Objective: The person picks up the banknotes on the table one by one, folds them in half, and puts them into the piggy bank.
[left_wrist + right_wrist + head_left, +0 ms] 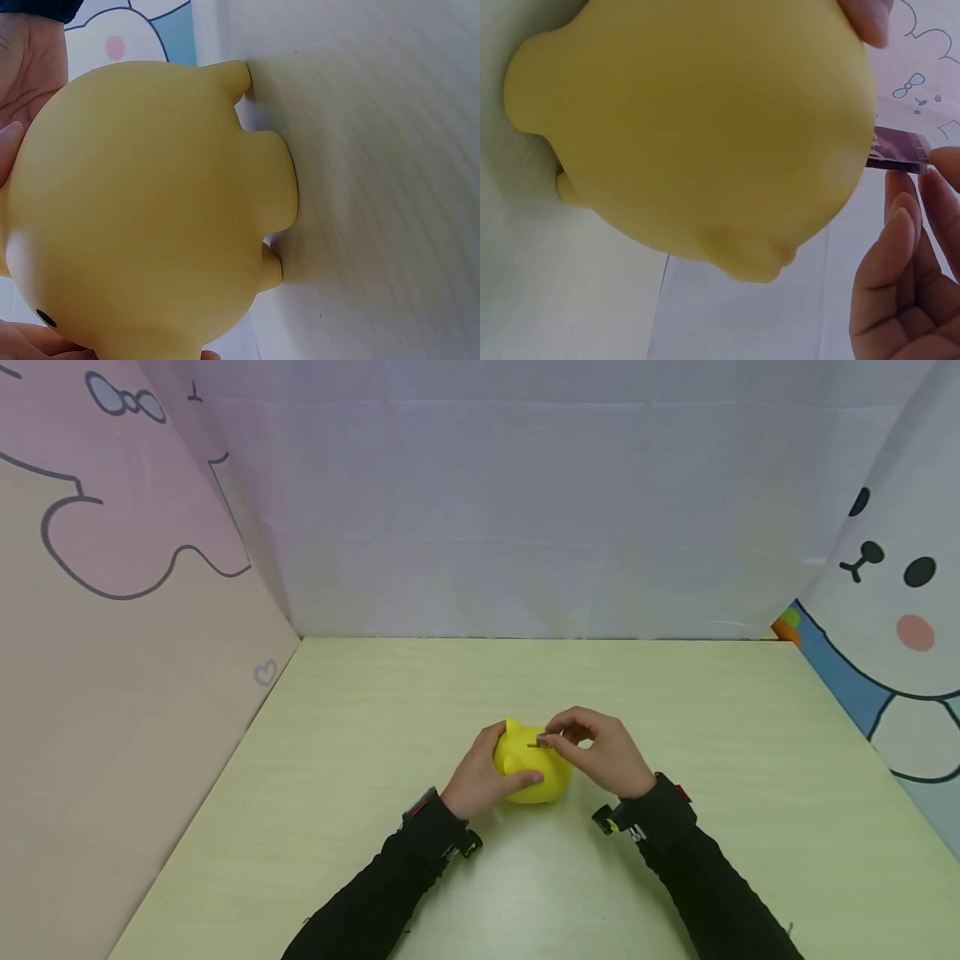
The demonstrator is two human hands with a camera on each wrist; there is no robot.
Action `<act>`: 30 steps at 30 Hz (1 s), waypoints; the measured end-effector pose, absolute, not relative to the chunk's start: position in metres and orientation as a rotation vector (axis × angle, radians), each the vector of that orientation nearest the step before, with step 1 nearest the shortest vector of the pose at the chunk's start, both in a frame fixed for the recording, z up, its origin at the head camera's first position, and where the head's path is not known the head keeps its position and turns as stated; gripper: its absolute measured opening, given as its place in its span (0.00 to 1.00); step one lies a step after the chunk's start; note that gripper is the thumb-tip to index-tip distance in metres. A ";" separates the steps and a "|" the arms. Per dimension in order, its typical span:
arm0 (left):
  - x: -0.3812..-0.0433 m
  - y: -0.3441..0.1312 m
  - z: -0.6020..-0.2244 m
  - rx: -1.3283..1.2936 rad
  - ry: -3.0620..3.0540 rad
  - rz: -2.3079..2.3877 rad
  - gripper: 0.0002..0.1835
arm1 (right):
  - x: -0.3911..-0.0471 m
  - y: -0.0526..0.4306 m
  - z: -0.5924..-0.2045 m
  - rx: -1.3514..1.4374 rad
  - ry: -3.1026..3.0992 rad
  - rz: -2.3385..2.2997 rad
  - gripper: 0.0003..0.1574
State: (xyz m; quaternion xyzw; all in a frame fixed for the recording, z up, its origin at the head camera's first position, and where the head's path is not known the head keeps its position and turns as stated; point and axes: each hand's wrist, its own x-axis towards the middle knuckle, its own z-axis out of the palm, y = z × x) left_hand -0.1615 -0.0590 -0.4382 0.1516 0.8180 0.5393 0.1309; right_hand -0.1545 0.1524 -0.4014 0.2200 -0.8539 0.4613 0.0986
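A yellow piggy bank (555, 783) stands upright on its short legs on the table, its rounded body filling much of both wrist views. My left hand (480, 777) grips it from the left, thumb on the near side and fingers around the far side. Above its top, my right hand (606, 758) pinches a small folded purple banknote (901, 148) between thumb and fingertips. In the right wrist view the note's lower end meets the top of the bank, where the curve of the body hides it. A dark slot line (533, 746) shows beside the note.
The pale wooden table (360, 710) extends around the bank. A white curtain (525, 510) hangs along its back edge. Cartoon-printed sheets stand at the left (150, 610) and right (877, 635). Black wrist cameras sit on both forearms.
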 end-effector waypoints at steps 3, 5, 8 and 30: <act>-0.161 -0.059 -0.438 0.436 2.382 1.555 0.51 | -0.155 0.153 -0.401 0.648 -2.533 1.360 0.05; -0.161 -0.059 -0.437 0.437 2.383 1.554 0.51 | -0.155 0.153 -0.401 0.655 -2.533 1.344 0.05; -0.161 -0.058 -0.437 0.435 2.385 1.553 0.51 | -0.154 0.152 -0.400 0.670 -2.529 1.317 0.05; -0.159 -0.059 -0.435 0.435 2.381 1.553 0.50 | -0.154 0.144 -0.408 0.715 -2.554 1.163 0.04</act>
